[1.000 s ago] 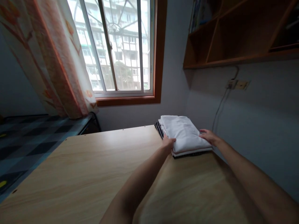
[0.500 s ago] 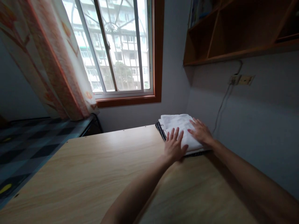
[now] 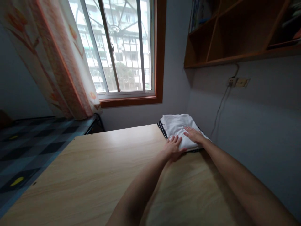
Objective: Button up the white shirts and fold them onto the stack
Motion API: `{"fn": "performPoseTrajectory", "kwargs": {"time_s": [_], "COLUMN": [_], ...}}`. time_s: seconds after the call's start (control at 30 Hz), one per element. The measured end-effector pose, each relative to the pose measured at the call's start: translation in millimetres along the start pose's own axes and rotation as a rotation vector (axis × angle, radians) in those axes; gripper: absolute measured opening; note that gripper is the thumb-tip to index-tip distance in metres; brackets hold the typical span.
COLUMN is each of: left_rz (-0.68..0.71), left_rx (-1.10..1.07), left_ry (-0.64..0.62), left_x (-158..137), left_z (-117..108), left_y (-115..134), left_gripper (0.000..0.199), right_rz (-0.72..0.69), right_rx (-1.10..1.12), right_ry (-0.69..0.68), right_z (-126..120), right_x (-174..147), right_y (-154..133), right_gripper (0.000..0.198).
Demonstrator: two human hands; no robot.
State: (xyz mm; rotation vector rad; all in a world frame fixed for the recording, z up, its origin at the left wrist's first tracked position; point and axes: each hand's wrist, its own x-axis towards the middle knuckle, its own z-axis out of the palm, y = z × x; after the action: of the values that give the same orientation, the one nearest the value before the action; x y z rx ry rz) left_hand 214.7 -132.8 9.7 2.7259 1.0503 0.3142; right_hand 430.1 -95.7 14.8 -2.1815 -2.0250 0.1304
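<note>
A stack of folded clothes lies at the far right corner of the wooden tabletop. On top is a folded white garment, its exact kind unclear. Beneath it, dark cloth with white stripes sticks out along the left and front edges. My left hand rests open at the near left corner of the stack, fingers on the white cloth. Lying flat on the middle right of the white garment is my right hand, fingers stretched out.
To the left, beyond the table edge, is a bed with a checked cover. A curtain hangs beside the window. Wooden shelves are fixed on the right wall above a socket with a cable.
My right hand has slid left and slightly nearer over the white garment. My left hand has moved down toward the stack's near corner. The view has shifted a little.
</note>
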Motion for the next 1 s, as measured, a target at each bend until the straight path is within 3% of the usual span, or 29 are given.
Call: {"fn": "performPoseTrajectory", "kwargs": {"time_s": [0.1, 0.23, 0.3, 0.4, 0.53, 0.63, 0.77, 0.87, 0.93, 1.0], "left_rz": [0.07, 0.038, -0.088, -0.393, -0.659, -0.761, -0.838, -0.684, -0.477, -0.293], "left_rx": [-0.002, -0.091, -0.215, -0.413, -0.678, -0.979, -1.292, -1.112, -0.83, -0.502], "left_ry": [-0.035, 0.085, 0.195, 0.409, 0.724, 0.908, 1.303, 1.406, 1.326, 1.146], "left_x": [-32, -124, -182, -258, -313, -324, -326, -328, -329, -330], "left_z": [-27, -62, -70, -70, -62, -60, -74, -98, -118, -133], "left_y": [-11, -41, -58, -80, -96, -108, -128, -133, -126, -113], "left_gripper": [0.068, 0.05, 0.043, 0.034, 0.037, 0.037, 0.042, 0.061, 0.077, 0.09], "right_rz": [0.011, -0.127, -0.111, 0.058, 0.199, 0.29, 0.407, 0.262, 0.035, -0.18], "right_rx": [0.151, 0.761, 1.091, 1.479, 1.727, 1.848, 1.907, 1.775, 1.583, 1.257], "right_ry": [0.152, 0.61, 0.572, 0.403, 0.391, 0.437, 0.489, 0.603, 0.675, 0.711], "right_z": [-8, 11, 29, 50, 54, 53, 46, 24, 3, -14], "right_x": [-19, -81, -117, -150, -150, -142, -138, -136, -138, -142], "right_y": [-19, -49, -58, -59, -54, -48, -36, -34, -42, -59], "right_gripper": [0.052, 0.038, 0.034, 0.034, 0.034, 0.028, 0.015, 0.033, 0.054, 0.074]}}
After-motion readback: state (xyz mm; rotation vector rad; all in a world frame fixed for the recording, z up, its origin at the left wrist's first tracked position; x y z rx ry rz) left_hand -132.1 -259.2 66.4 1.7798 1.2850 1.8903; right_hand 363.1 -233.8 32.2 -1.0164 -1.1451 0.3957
